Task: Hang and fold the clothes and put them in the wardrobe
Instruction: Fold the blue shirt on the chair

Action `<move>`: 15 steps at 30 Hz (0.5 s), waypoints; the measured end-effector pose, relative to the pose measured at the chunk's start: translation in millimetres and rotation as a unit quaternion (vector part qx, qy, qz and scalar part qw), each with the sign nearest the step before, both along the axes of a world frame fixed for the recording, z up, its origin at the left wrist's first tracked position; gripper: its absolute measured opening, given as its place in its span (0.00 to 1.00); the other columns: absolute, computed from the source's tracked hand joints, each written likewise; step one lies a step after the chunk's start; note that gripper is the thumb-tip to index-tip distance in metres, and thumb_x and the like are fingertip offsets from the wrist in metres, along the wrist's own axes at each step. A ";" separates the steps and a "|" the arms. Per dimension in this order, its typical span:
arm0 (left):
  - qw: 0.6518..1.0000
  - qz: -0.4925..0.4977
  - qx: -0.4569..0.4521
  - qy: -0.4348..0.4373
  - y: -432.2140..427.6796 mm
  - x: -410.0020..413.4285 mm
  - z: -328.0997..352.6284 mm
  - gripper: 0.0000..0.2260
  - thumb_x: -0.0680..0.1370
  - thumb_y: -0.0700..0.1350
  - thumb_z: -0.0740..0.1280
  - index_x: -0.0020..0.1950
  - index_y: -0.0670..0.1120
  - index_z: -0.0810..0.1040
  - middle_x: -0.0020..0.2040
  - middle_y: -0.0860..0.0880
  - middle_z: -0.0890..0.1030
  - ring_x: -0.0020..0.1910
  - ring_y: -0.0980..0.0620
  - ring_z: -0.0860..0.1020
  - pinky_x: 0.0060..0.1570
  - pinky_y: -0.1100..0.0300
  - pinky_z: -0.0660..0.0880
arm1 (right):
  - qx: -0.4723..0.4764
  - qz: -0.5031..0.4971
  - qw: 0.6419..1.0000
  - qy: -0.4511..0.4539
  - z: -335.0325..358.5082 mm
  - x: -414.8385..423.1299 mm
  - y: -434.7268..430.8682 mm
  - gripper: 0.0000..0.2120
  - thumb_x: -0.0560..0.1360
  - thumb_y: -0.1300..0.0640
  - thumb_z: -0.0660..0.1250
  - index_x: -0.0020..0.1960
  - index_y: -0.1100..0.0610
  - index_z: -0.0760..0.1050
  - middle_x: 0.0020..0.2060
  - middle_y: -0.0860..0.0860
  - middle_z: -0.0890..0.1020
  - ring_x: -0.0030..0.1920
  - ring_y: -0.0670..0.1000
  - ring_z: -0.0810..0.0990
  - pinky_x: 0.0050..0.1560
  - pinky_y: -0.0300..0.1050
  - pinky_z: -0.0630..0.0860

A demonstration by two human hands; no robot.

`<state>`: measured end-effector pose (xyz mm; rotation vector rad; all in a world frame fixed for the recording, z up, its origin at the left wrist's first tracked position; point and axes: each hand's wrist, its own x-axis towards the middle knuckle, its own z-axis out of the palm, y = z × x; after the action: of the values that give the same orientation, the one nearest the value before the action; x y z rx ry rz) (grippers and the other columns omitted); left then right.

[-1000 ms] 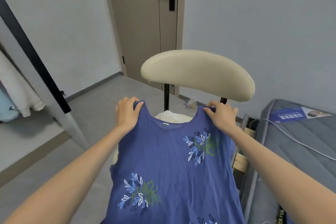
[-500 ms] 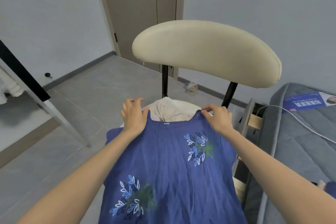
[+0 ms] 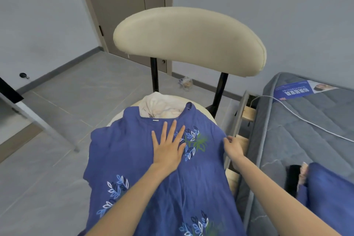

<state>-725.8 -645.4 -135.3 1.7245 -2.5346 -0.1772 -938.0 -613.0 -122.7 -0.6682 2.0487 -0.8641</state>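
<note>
A blue sleeveless top [image 3: 145, 159] with white and blue leaf prints lies spread flat over the seat of a cream chair [image 3: 187, 38], neckline toward the backrest. My left hand [image 3: 169, 147] rests flat on its chest, fingers spread. My right hand [image 3: 232, 147] pinches the top's right edge at the armhole. A cream garment [image 3: 161, 107] lies crumpled on the seat beyond the neckline, partly under the top.
A grey mattress [image 3: 298, 132] with a white cable and a blue label lies to the right. More blue cloth [image 3: 329, 189] sits on it near me. A closed door stands behind the chair. A black-and-white frame leg [image 3: 38, 120] slants at left.
Both hands let go of the shoulder straps as the top came down onto the seat. My left hand moved to the chest and flattened; my right hand slid to the right edge.
</note>
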 end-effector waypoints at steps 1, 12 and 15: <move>1.000 0.002 -0.002 0.007 -0.1 0.4 -3.3 0.24 0.78 0.56 0.50 0.74 0.53 0.60 0.74 0.48 0.65 0.73 0.43 0.57 0.60 0.33 0.64 | 0.013 -0.016 0.999 -0.035 -3.3 0.5 3.7 0.16 0.81 0.58 0.54 0.65 0.63 0.69 0.59 0.59 0.75 0.60 0.59 0.73 0.57 0.46 0.68; 0.999 -0.003 -0.030 -0.030 -9.5 2.1 -25.4 0.25 0.81 0.59 0.37 0.77 0.54 0.50 0.76 0.50 0.56 0.76 0.49 0.38 0.63 0.35 0.51 | 0.075 -0.161 0.931 -0.320 -37.6 2.1 4.7 0.25 0.79 0.35 0.49 0.51 0.55 0.70 0.44 0.51 0.76 0.47 0.55 0.74 0.53 0.52 0.73; 0.999 -0.021 -0.019 -0.019 -8.9 2.5 -27.3 0.27 0.78 0.62 0.30 0.76 0.57 0.40 0.78 0.52 0.45 0.74 0.52 0.30 0.65 0.37 0.39 | 0.120 -0.180 0.900 -0.379 -53.5 1.6 6.5 0.31 0.77 0.32 0.51 0.51 0.60 0.75 0.41 0.55 0.79 0.41 0.56 0.76 0.42 0.48 0.73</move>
<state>-723.3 -654.3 -162.5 1.6787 -2.5856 -0.0990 -936.5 -606.6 -176.2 0.1954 1.5198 -0.8728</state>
